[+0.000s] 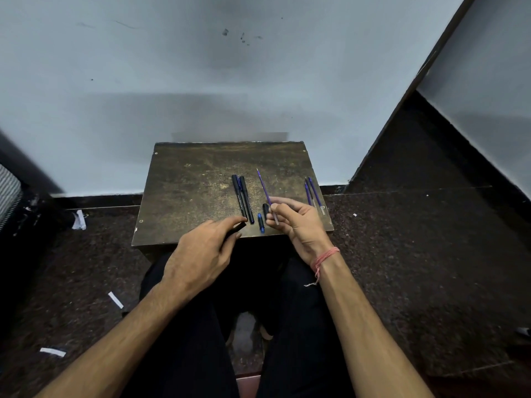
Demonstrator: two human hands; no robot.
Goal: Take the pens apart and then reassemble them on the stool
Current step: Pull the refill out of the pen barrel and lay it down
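Now my right hand (298, 222) pinches a blue refill (265, 191) over the stool (184, 191); my left hand (201, 254) grips a black barrel (240, 226). Probably reassembly: next, thread the refill in.

We see a dim, evenly lit scene whose soft light falls from above, casting a blurred shadow band on the wall (201, 67) behind the stool (186, 182). Around the stool, wide-angle distortion bends edges, and detail stays slightly soft.
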